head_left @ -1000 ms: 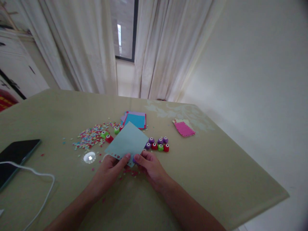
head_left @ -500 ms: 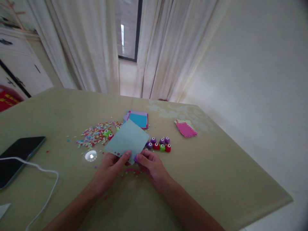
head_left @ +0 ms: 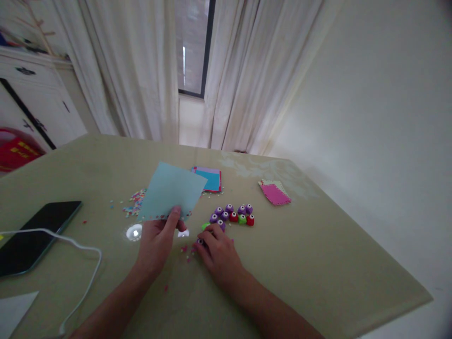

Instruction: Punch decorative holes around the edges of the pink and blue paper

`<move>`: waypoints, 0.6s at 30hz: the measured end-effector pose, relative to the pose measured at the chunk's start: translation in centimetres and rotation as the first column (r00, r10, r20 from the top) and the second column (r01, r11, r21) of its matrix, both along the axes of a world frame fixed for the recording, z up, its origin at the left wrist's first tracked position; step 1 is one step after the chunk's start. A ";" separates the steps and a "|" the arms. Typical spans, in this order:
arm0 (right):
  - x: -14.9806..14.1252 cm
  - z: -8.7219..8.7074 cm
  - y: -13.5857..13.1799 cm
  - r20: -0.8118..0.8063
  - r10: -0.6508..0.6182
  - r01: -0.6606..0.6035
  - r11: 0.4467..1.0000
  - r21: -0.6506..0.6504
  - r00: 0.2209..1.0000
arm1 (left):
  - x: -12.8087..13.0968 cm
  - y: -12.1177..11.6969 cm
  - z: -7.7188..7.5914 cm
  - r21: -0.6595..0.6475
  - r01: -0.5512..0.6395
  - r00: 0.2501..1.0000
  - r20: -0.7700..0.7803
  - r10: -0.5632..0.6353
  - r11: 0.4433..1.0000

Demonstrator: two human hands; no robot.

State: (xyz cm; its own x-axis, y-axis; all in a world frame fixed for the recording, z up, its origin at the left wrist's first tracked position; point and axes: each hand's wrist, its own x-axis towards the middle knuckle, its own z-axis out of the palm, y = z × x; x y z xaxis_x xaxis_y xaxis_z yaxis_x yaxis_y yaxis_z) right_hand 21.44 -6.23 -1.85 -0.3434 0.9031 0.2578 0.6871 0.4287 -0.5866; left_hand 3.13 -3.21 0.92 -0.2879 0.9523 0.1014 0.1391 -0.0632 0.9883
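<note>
My left hand [head_left: 159, 238] is closed on the lower edge of a light blue paper square [head_left: 173, 190], thumb on top. Small punched shapes run along that lower edge. Down at the tabletop, my right hand [head_left: 221, 254] has its fingers curled over a small purple craft punch [head_left: 200, 241] with a white, eye-like button, mostly covered by the fingers. Just beyond those fingers are a green punch [head_left: 205, 227] and a group of purple, red and green punches [head_left: 233, 217]. Bits of pink punched paper [head_left: 184, 248] lie between my hands.
Colourful confetti [head_left: 134, 205] is partly hidden behind the held paper. Stacked blue, red and lilac papers [head_left: 211, 181] lie behind it, and pink and pale green edge-punched papers [head_left: 275, 193] to the right. At left are a black tablet [head_left: 38, 230] and a white cable [head_left: 93, 278].
The paper has moved left and turned with my left hand, away from the punch. My right hand has lowered the purple punch to the table near the others. The view has shifted slightly.
</note>
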 end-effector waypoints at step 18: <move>-8.4 1.7 10.8 0.458 0.144 -0.218 0.969 0.112 0.877 | -1.1 0.9 0.6 0.000 -0.209 0.971 0.115 0.208 0.978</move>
State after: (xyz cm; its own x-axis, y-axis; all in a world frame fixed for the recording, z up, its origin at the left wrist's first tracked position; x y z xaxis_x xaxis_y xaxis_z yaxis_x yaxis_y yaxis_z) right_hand 13.01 4.61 -0.13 -0.6082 0.7750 0.1717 0.7602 0.6309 -0.1548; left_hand 2.04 -2.29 1.52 -0.4902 0.8690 0.0676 0.0373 -0.0566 0.9977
